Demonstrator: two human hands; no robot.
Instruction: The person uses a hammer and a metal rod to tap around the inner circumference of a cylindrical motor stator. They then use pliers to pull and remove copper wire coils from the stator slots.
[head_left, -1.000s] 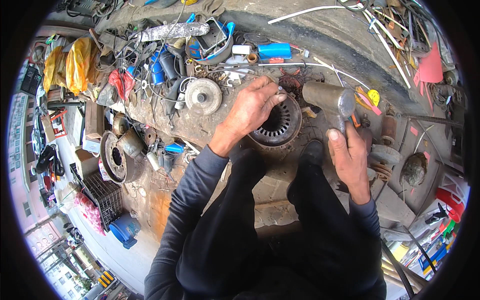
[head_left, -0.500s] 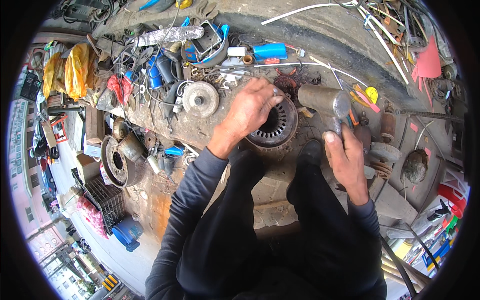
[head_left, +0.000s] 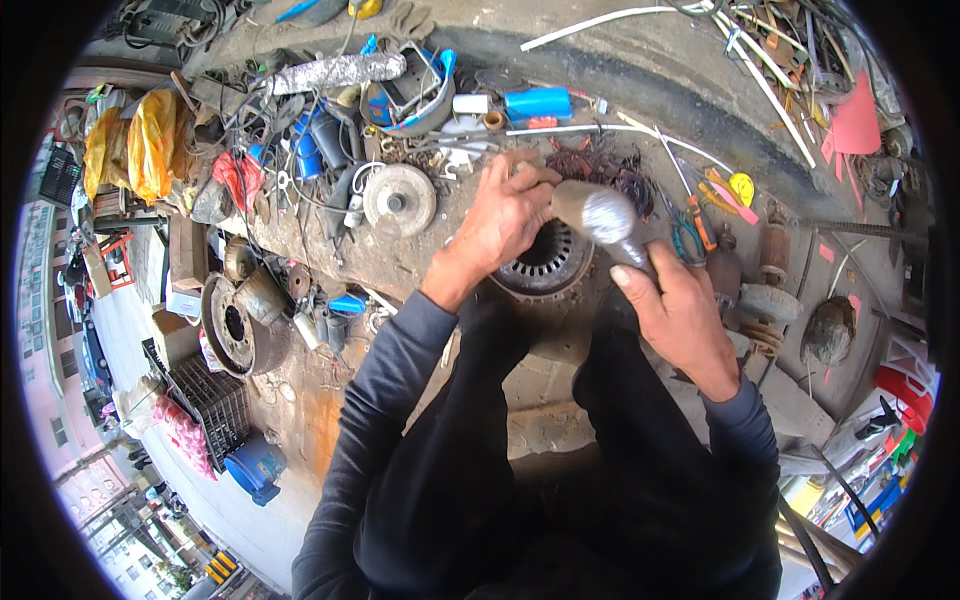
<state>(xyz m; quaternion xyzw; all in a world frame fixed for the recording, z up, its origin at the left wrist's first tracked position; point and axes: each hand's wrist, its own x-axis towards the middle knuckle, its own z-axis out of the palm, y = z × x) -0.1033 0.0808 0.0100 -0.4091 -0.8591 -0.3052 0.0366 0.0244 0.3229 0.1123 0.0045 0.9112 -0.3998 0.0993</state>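
Probably the hammer (head_left: 603,213) is heavy and rigid, weighted toward its head; hold it by the handle, where your right hand (head_left: 682,318) wraps its fingers. Scuffed, silvery-grey and cylindrical-headed, it overhangs the slotted metal ring (head_left: 546,284)'s far side. Your left hand (head_left: 508,212) curls at far left; what it pinches, I cannot tell.

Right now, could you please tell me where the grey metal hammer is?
The grey metal hammer is right of centre in the head view, held in the right hand, its head by the left hand.
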